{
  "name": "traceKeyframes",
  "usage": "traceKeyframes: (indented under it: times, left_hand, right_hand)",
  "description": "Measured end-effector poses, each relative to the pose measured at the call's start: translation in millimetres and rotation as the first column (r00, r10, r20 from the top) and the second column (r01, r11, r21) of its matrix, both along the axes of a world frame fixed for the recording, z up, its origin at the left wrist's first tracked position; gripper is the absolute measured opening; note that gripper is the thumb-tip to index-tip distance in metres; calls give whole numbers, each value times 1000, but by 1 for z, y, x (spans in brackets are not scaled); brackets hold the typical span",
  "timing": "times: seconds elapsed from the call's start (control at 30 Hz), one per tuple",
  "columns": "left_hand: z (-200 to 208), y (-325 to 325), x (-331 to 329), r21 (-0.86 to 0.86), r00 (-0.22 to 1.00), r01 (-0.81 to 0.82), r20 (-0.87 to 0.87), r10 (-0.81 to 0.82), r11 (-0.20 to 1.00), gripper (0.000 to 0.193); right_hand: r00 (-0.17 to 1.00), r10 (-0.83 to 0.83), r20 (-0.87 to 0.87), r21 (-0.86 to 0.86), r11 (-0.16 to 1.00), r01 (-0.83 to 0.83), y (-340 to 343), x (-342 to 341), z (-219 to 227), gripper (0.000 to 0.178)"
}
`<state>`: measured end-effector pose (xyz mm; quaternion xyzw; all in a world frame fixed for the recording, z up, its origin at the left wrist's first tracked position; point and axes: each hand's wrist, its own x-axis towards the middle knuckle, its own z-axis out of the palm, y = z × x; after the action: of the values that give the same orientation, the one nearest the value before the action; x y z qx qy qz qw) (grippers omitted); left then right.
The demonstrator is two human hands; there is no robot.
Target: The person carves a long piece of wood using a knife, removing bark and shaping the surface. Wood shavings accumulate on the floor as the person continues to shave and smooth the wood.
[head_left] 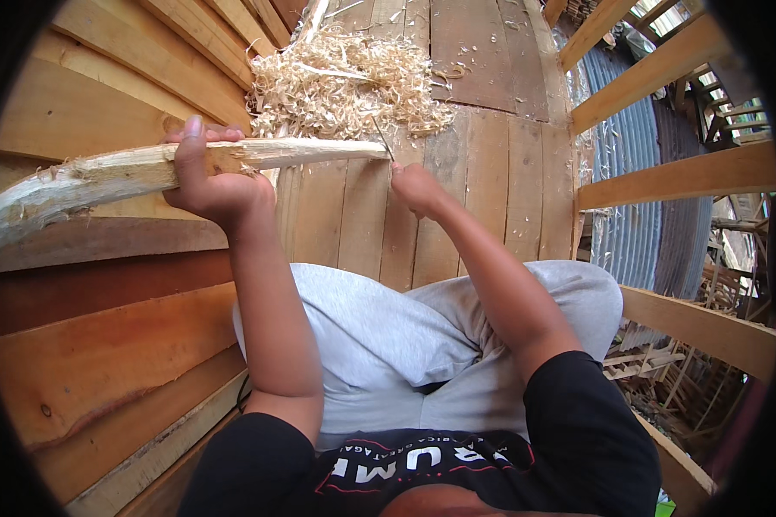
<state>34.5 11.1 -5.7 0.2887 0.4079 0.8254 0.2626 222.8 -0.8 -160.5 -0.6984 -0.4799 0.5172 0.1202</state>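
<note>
A long, curved, peeled wooden pole runs from the left rim across to the middle, narrowing toward its right end. From below, my left hand wraps round the pole, with the thumb up along its near side and fingertips showing behind it. My right hand is closed round the handle of a thin-bladed knife; the handle itself is hidden in the fist. The blade slants up and left, crossing at the pole's thin right tip. Whether its edge bites into the wood cannot be made out.
A heap of curled wood shavings lies on the plank floor beyond the pole. Stacked boards rise along the left. To the right stands a wooden railing, with corrugated metal sheets beyond it. My crossed legs are just below the hands.
</note>
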Motion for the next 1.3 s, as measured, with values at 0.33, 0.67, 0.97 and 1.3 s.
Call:
traceKeyframes:
  times: [0.33, 0.67, 0.97, 1.3]
  left_hand:
    - [-1, 0, -1, 20, 1000, 18, 14, -18, 1000, 17]
    - [-2, -1, -4, 95, 977, 193, 76, -200, 977, 15]
    - [-2, -4, -7, 135, 958, 276, 44, -284, 952, 11]
    - [-7, -4, -15, 152, 947, 313, 20, -319, 938, 10]
  right_hand:
    - [998, 56, 2, 126, 990, -56, -1, -5, 10, 53]
    - [993, 102, 63, 229, 967, -114, 2, 3, -19, 55]
    - [993, 3, -121, 79, 997, 7, -1, -14, 16, 54]
    - [975, 190, -116, 339, 930, -141, -13, -33, 47, 56]
